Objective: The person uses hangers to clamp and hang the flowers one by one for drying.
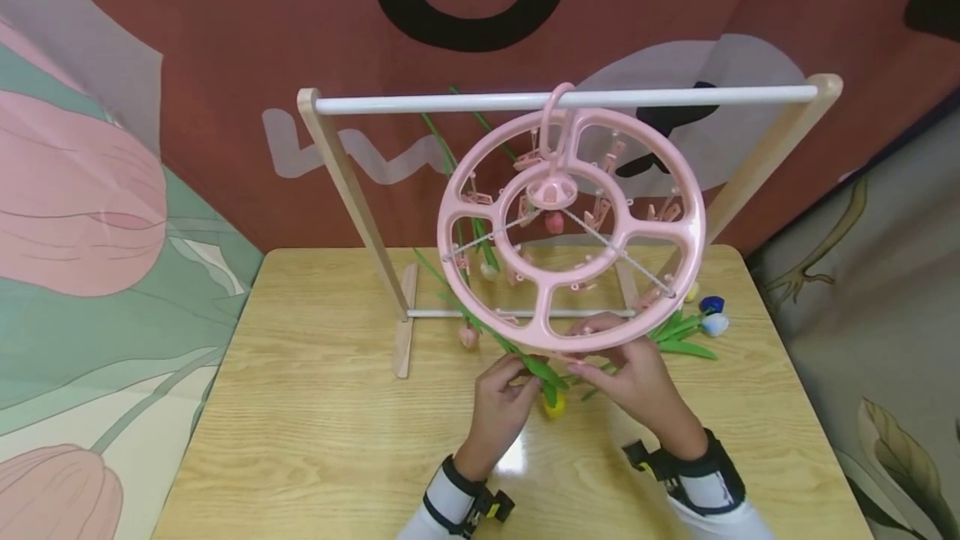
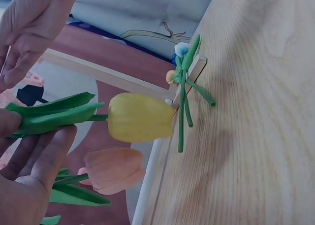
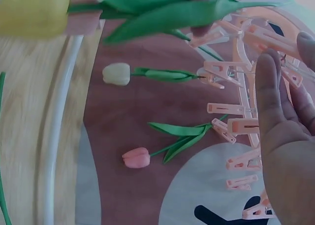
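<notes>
My left hand (image 1: 504, 400) pinches the green stem and leaves of a yellow tulip (image 2: 140, 116), whose bloom hangs downward below the ring's near edge. A pink round clip hanger (image 1: 542, 307) is hooked over a white rail. With thumb and fingers, my right hand (image 1: 641, 382) grips a pink clothespin (image 3: 270, 39) at the hanger's near rim. Other tulips hang head down from the clips: a white one (image 3: 116, 74), a pink one (image 3: 136, 158) and a peach one (image 2: 114, 170). The tulip's upper stem end is partly hidden by my fingers.
The white rail (image 1: 420, 103) rests on a wooden stand (image 1: 360, 198), which has a lower white bar (image 2: 147, 185). Several loose tulips, among them a blue one (image 1: 712, 304) and a pale blue one (image 1: 715, 324), lie on the wooden table (image 1: 315, 440) at right. Patterned cloth hangs behind.
</notes>
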Tool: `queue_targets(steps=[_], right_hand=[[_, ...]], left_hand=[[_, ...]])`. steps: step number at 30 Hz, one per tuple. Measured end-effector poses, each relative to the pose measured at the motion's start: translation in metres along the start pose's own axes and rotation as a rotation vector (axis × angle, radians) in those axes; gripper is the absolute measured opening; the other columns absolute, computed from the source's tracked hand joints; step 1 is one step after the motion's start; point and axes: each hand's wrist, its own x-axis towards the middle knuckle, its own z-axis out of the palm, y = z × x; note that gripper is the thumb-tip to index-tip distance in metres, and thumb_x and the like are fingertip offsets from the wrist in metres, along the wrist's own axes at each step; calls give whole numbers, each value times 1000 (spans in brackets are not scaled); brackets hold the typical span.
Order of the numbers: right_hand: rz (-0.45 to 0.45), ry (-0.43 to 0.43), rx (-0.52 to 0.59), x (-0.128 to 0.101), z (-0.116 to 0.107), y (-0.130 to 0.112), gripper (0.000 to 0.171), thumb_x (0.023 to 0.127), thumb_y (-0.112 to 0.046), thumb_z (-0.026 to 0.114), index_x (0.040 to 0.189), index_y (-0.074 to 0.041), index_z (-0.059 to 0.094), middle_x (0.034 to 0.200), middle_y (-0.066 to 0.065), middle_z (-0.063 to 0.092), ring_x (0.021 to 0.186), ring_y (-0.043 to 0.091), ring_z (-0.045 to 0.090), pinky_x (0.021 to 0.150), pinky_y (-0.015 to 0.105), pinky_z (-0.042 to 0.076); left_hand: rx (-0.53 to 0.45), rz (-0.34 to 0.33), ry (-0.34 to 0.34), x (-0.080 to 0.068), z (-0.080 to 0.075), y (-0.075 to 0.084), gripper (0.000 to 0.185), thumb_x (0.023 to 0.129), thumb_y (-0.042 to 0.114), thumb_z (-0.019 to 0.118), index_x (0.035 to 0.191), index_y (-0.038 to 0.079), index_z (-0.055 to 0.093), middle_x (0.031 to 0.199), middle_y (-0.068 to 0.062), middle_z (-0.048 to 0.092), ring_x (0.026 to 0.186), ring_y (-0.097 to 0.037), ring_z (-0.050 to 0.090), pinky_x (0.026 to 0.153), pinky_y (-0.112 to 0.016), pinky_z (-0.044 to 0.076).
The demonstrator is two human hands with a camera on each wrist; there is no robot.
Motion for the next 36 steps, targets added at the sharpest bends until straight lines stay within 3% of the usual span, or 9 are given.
queue_targets(steps=[6, 10, 18, 22, 26, 30, 33, 36], right_hand=[[16, 31, 93, 2, 7, 0, 44, 77, 27, 73, 115, 8, 61, 115, 23, 64, 107, 11, 70, 88, 30, 63], [1, 42, 97, 5, 11, 1, 42, 76, 26, 74, 113, 9, 62, 112, 27, 65, 109, 10, 69, 89, 27, 62], [-21, 55, 52, 8, 15, 0, 38, 75, 24, 75, 108, 7, 65, 108, 22, 69, 106, 7, 69, 83, 20, 62], [-7, 55, 24, 8, 16, 0, 40, 74, 24, 76, 107, 5, 66, 109, 15, 71, 104, 6, 69, 73, 19, 61], [9, 53, 15, 9, 17, -1, 39, 76, 21, 78, 107, 2, 66, 111, 4, 73, 103, 6, 70, 71, 19, 61], [8, 37, 20, 8, 18, 0, 42, 76, 20, 79, 111, 2, 64, 113, 14, 71, 105, 8, 69, 79, 22, 62], [8, 20, -66, 6, 17, 2, 49, 75, 14, 83, 118, 2, 64, 114, 20, 70, 103, 7, 68, 86, 22, 61], [-19, 26, -239, 1, 13, 6, 49, 79, -5, 87, 123, -1, 65, 107, 11, 73, 94, 7, 68, 85, 19, 58]], left_hand=[[52, -63, 17, 3, 2, -1, 21, 92, -6, 71, 111, 0, 76, 109, -18, 75, 99, -22, 75, 78, -34, 66], [74, -54, 11, 4, 5, -3, 21, 92, -5, 72, 112, 0, 76, 108, -18, 75, 100, -22, 74, 79, -32, 66], [185, 50, 28, 7, 6, -8, 21, 88, -9, 74, 106, 1, 78, 97, -13, 77, 87, -19, 72, 71, -24, 64], [206, 57, 47, 7, 7, -8, 25, 81, -17, 74, 101, -2, 78, 91, -15, 76, 81, -20, 70, 65, -23, 62], [178, 37, 45, 8, 8, -6, 25, 80, -22, 71, 100, -9, 76, 92, -21, 74, 84, -17, 70, 65, -27, 64], [194, 16, 51, 8, 7, -3, 24, 81, -20, 73, 101, -7, 77, 92, -20, 75, 85, -17, 71, 66, -28, 65], [220, 7, 68, 7, 5, -1, 25, 81, -16, 74, 100, -2, 78, 91, -16, 75, 83, -17, 70, 65, -27, 64], [196, -7, 78, 5, 3, 1, 23, 83, -14, 72, 100, -1, 78, 92, -16, 74, 84, -16, 69, 68, -28, 65]])
